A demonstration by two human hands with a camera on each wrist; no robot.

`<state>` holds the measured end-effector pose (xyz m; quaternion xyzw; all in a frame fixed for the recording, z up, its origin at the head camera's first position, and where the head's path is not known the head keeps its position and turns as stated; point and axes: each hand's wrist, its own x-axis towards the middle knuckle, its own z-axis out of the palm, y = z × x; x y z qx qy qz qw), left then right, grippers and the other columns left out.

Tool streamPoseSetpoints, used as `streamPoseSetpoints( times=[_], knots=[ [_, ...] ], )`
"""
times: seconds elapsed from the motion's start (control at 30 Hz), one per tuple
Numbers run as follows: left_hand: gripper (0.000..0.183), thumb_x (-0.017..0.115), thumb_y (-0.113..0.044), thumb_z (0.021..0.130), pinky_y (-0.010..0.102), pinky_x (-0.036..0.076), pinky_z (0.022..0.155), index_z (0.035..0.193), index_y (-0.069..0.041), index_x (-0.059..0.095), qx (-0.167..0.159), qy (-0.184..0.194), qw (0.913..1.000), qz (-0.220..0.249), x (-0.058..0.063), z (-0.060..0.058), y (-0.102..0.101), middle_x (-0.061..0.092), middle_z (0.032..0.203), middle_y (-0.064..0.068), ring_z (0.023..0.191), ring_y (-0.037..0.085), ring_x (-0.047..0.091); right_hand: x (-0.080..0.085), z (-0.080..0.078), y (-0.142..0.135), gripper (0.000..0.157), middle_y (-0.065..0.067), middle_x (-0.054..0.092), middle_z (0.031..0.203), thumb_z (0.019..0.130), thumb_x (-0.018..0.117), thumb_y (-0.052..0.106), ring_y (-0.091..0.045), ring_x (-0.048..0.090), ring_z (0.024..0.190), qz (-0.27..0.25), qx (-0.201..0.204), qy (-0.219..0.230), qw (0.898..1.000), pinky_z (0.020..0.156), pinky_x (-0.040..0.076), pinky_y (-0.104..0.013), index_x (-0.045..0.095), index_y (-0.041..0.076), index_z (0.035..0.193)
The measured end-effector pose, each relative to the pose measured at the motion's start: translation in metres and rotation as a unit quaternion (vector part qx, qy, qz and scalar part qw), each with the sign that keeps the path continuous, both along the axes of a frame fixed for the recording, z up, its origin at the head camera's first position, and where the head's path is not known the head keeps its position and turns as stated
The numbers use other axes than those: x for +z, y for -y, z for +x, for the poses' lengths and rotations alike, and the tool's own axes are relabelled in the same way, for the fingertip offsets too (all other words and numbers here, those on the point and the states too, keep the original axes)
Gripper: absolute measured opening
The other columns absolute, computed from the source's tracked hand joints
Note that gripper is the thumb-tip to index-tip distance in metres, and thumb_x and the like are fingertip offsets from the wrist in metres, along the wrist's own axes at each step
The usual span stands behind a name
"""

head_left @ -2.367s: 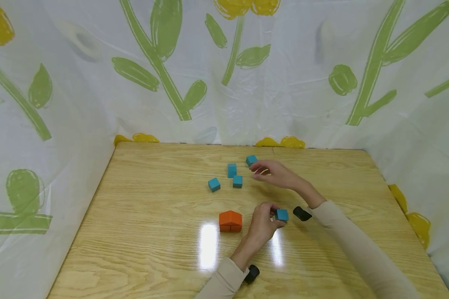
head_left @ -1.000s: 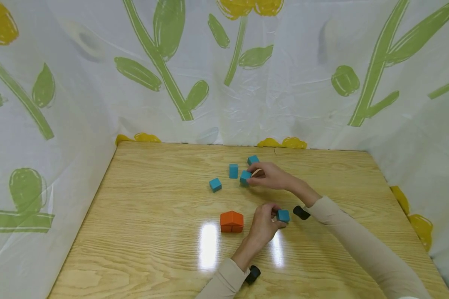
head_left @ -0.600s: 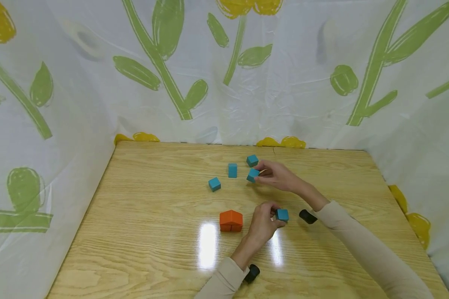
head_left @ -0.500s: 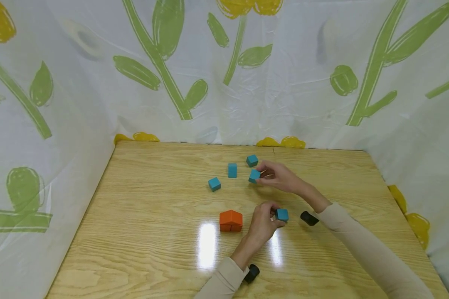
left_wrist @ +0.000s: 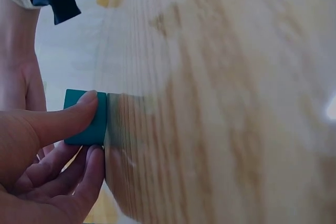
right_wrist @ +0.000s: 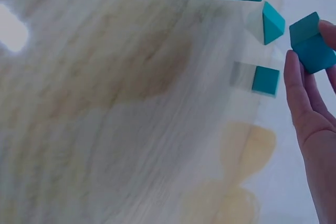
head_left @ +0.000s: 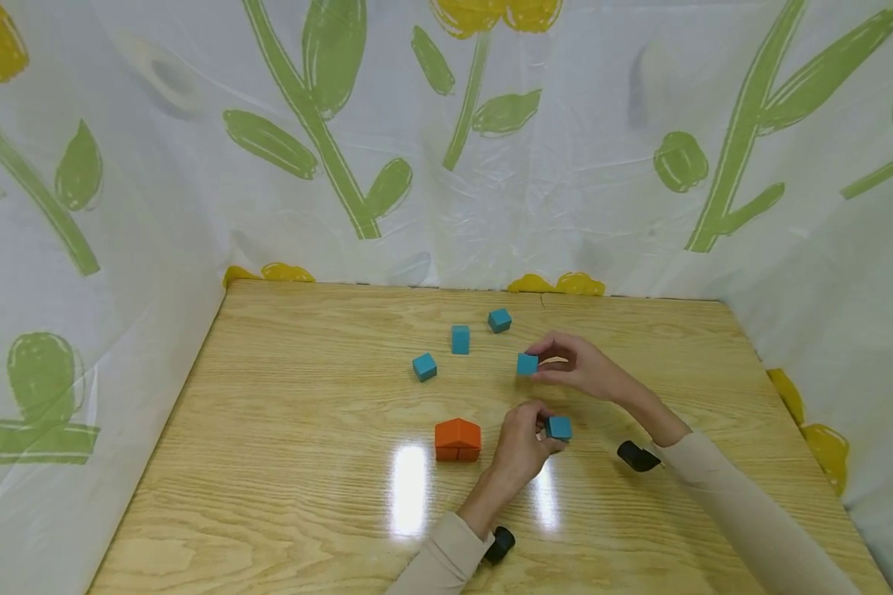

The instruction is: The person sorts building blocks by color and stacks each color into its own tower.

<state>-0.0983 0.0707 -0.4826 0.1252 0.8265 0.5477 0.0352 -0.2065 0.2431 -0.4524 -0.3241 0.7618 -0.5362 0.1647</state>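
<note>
My left hand [head_left: 517,446] holds a blue block [head_left: 559,427] between thumb and fingers, at the tabletop. In the left wrist view the thumb lies across one face of this block [left_wrist: 76,121], fingers below. Farther back, my right hand [head_left: 591,369] pinches another blue block [head_left: 527,364] by its right side, thumb and fingertips on it. That block [right_wrist: 311,44] shows two faces in the right wrist view. Three more blue blocks lie beyond: one at left [head_left: 425,367], an upright-looking one [head_left: 460,340] and one at the back [head_left: 499,321].
An orange house-shaped group of blocks [head_left: 458,440] stands left of my left hand. The wooden table [head_left: 290,430] is bordered by a white curtain [head_left: 551,198] with printed flowers. A black wrist device [head_left: 637,456] hangs by my right sleeve.
My right hand took hold of a blue block from beside the upright-looking one and has carried it right and toward me. My left hand keeps its hold in place.
</note>
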Motion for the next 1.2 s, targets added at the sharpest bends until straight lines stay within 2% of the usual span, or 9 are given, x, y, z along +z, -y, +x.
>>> streamPoseSetpoints(
  times=[0.23,0.47,0.6,0.83,1.0,1.2],
  knots=[
    [0.030,0.088,0.002,0.078,0.020,0.048,0.070,0.102,0.003,0.070,0.003,-0.008,0.9999,-0.015,0.001,0.002,0.000,0.067,0.092,0.009,0.079,0.017,0.058,-0.003,0.013,-0.017,0.038,-0.024,0.058,0.129,0.095,0.069,-0.006,-0.013,0.061,0.119,0.004,-0.017,0.006,1.000,0.094,0.056,-0.031,0.058,-0.007,0.131],
    [0.030,0.087,0.003,0.079,0.021,0.049,0.073,0.103,0.004,0.069,0.000,-0.013,0.9998,-0.016,0.002,0.004,0.001,0.068,0.095,0.010,0.081,0.017,0.059,-0.005,0.027,-0.032,0.048,-0.028,0.056,0.134,0.092,0.072,-0.006,-0.007,0.058,0.120,0.026,-0.031,-0.033,0.999,0.100,0.051,-0.025,0.055,-0.009,0.136],
    [0.030,0.087,0.003,0.078,0.020,0.048,0.070,0.101,0.003,0.069,-0.003,-0.017,0.9997,-0.017,0.002,0.003,0.002,0.067,0.092,0.009,0.079,0.016,0.057,-0.006,0.035,-0.041,0.048,-0.027,0.056,0.132,0.091,0.073,-0.008,-0.007,0.057,0.121,0.033,-0.029,-0.047,0.998,0.102,0.049,-0.023,0.054,-0.011,0.136],
    [0.029,0.087,0.003,0.078,0.021,0.050,0.073,0.101,0.001,0.069,-0.004,0.000,1.0000,-0.004,0.004,0.003,0.003,0.068,0.094,0.008,0.082,0.017,0.060,-0.010,0.052,-0.054,0.044,-0.013,0.062,0.123,0.088,0.075,-0.009,-0.009,0.058,0.115,0.054,-0.035,-0.072,0.995,0.101,0.049,-0.021,0.062,0.000,0.130],
    [0.029,0.087,0.004,0.079,0.021,0.050,0.074,0.102,0.002,0.069,-0.005,-0.006,1.0000,-0.001,0.004,0.004,0.003,0.068,0.095,0.009,0.083,0.018,0.061,-0.012,0.061,-0.060,0.045,-0.014,0.063,0.121,0.088,0.076,-0.009,-0.010,0.058,0.114,0.056,-0.028,-0.090,0.994,0.100,0.050,-0.022,0.062,0.000,0.129],
    [0.029,0.087,0.004,0.078,0.020,0.049,0.073,0.101,0.002,0.068,-0.003,-0.011,0.9999,0.000,0.003,0.005,0.003,0.068,0.094,0.009,0.082,0.017,0.060,-0.013,0.068,-0.068,0.044,-0.013,0.062,0.124,0.089,0.075,-0.008,-0.005,0.056,0.118,0.069,-0.030,-0.091,0.993,0.100,0.050,-0.022,0.062,0.001,0.130]
  ],
)
